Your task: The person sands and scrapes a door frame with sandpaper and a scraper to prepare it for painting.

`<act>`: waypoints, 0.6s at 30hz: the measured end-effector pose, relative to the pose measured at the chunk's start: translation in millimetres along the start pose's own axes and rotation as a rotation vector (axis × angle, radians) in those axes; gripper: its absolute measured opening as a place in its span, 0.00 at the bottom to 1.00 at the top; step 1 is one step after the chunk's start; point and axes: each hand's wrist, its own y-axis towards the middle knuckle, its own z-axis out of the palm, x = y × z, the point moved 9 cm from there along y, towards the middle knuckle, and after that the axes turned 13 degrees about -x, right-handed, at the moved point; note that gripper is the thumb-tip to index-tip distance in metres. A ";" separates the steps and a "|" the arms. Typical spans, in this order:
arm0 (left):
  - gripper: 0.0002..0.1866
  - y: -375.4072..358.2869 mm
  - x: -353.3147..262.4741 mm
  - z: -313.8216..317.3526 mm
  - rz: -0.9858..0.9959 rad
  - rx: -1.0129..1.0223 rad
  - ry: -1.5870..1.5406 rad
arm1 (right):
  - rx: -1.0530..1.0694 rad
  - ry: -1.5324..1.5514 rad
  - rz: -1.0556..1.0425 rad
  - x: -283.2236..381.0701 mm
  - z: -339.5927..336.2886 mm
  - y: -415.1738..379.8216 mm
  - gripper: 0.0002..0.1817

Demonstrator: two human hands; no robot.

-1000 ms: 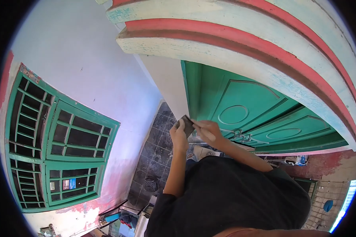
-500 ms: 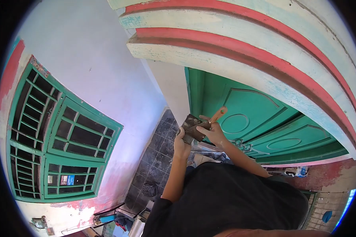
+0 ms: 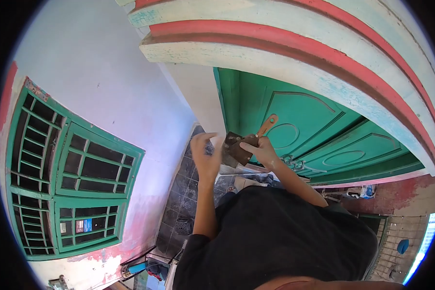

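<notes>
My right hand [image 3: 263, 151] is closed around a scraper with a wooden handle [image 3: 267, 125], whose end points up toward the door. Under my thumb, in the same hand, are dark, stained flat pieces [image 3: 236, 151]; where one piece ends and the other begins is hard to see. My left hand [image 3: 205, 153] is raised just left of them, slightly blurred, empty, with its fingers apart and a gap between it and the dark pieces.
A green double door [image 3: 295, 111] stands ahead under a curved ledge [image 3: 275, 48] with red bands. To the left are a pale wall [image 3: 130, 87] and a green-framed window [image 3: 89, 188]. Below lies a dark tiled floor [image 3: 176, 193] with a dark clog [image 3: 183, 225] on it.
My left hand has let go of the dark flat pieces and moved left and up, opening its fingers. My right hand still holds the scraper. The view has shifted slightly.
</notes>
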 end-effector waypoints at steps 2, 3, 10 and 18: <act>0.25 -11.3 -62.1 36.4 0.412 0.239 0.100 | 0.002 -0.077 -0.061 9.9 2.0 -5.6 0.12; 0.25 -11.9 -74.9 42.8 0.415 0.239 0.095 | 0.017 -0.180 -0.122 18.5 5.6 -9.8 0.12; 0.22 -38.2 -82.6 98.4 0.408 0.684 0.120 | 0.034 -0.412 -0.434 54.8 22.1 -24.5 0.17; 0.21 16.1 -41.5 55.2 -0.273 0.124 -0.669 | -0.147 -0.446 -0.523 62.9 -33.8 -30.3 0.12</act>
